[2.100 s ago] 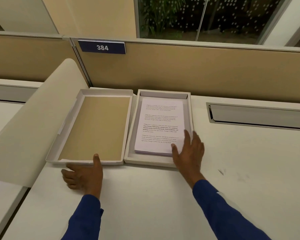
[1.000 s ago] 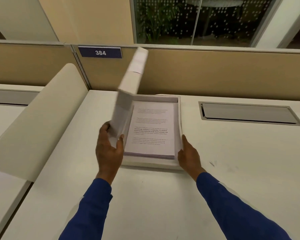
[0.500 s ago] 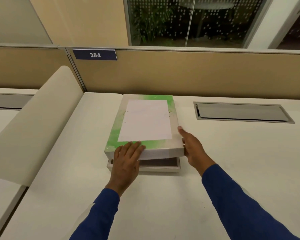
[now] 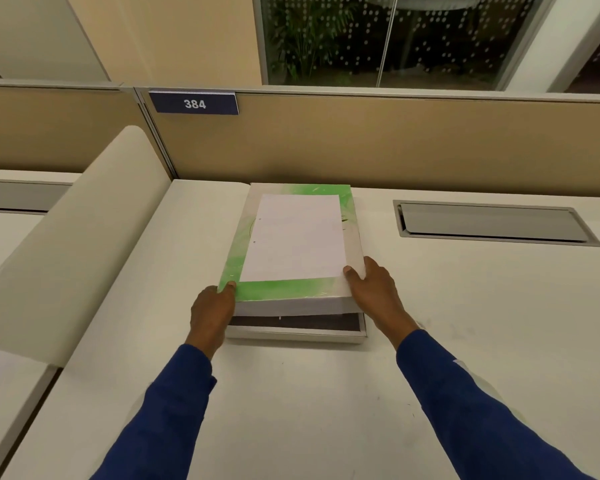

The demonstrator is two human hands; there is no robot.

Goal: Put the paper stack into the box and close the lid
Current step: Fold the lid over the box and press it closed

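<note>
Both hands clamp the green-and-white lid's near corners, left hand and right hand equally close, its long axis running away from the person and its near edge raised above the box base on the desk.

An office cubicle: a white desk backed by tan partition panels, a navy plate numbered 384 at upper left, a cable hatch at right.
</note>
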